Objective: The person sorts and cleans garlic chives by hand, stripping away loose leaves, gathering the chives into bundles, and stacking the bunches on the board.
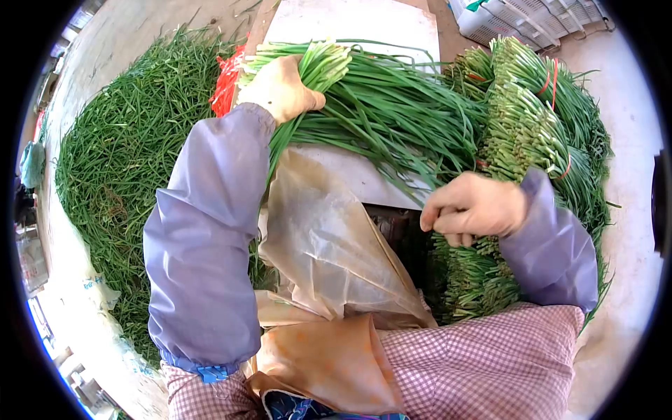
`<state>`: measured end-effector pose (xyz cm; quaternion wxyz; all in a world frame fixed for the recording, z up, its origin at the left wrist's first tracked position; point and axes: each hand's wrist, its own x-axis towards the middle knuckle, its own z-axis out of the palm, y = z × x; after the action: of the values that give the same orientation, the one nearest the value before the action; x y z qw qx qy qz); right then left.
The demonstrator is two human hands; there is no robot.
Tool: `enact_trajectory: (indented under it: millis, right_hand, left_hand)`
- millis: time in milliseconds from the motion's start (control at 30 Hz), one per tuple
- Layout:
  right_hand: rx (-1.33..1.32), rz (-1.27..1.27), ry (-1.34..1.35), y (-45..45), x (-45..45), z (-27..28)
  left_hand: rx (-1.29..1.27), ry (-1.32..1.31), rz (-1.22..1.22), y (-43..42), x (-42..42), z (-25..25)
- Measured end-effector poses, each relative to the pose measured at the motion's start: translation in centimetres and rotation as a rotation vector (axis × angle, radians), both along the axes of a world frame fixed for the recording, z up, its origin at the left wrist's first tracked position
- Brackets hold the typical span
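At the top centre, my left hand is closed around the pale cut ends of a bunch of garlic chives, its thumb on the right side. More loose chives fan out to the right, their long green leaves lying across a white board. My right hand hovers at the board's lower right edge, fingers curled in, and nothing shows between them. Red ties lie beside my left wrist. Stacked chive bundles, some bound with red bands, stand just beyond my right hand.
A large heap of loose green leaves covers the floor at the left. Over my lap hangs a tan plastic apron. White plastic crates stand at the top right. More bundles sit below my right hand.
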<state>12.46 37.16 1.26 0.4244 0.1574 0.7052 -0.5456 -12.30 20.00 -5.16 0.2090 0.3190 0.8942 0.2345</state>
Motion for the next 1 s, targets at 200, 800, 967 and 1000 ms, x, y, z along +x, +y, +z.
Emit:
enact_trajectory:
  millis: [200,800,967,1000]
  right_hand:
    - [0.432,-0.360,0.165,-1.3,4.1,-8.2]
    - [0.037,-0.909,0.181,-0.8,3.5,-10.8]
    - [0.152,-0.643,0.078,-2.7,3.1,-10.5]
    - [0.142,-0.676,0.120,-3.4,3.0,-11.0]
  left_hand:
    - [-0.060,0.035,0.027,0.2,0.4,0.2]
    - [0.062,0.139,0.055,0.2,1.2,-2.4]
    - [0.058,0.119,0.061,0.2,1.2,-2.3]
    - [0.061,0.128,0.071,0.2,1.3,-2.4]
